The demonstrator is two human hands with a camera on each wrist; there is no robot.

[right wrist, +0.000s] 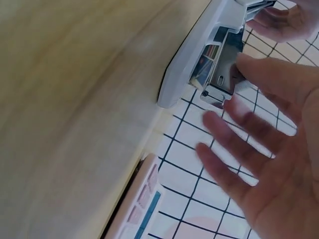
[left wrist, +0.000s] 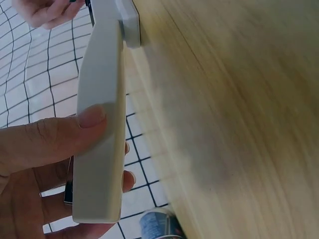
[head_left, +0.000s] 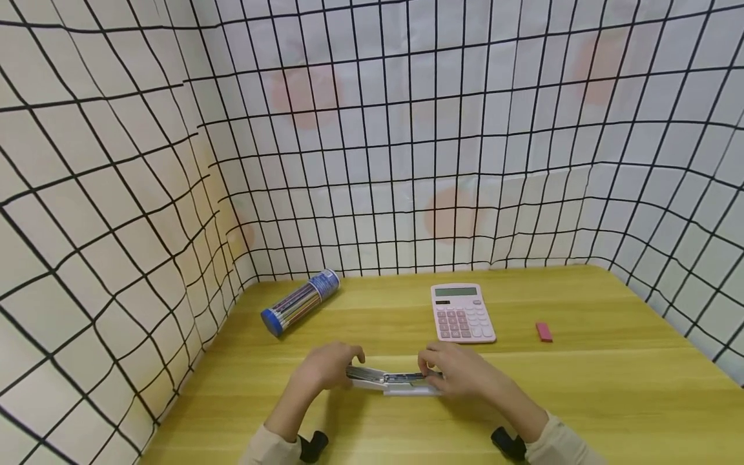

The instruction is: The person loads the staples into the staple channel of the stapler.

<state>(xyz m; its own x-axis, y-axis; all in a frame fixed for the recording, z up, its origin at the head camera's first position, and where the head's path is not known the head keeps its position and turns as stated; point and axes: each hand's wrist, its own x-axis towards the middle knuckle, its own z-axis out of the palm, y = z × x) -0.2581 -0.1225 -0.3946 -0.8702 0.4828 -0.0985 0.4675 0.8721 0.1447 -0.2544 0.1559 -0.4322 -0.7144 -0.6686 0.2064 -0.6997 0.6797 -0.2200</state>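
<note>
Head view: left hand (head_left: 331,366) pinches the stapler (head_left: 391,380) at 9 o'clock; right hand (head_left: 459,370), fingers spread, touches its 3 o'clock end.

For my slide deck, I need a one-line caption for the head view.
Two hands, left hand and right hand, work an opened white stapler on a wooden desk near a pink calculator.

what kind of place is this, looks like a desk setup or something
Likely a small desk workspace, screened by grid-patterned sheets. On the wooden table lie a pink calculator, a tube of pens and a stapler held by both hands.
</note>
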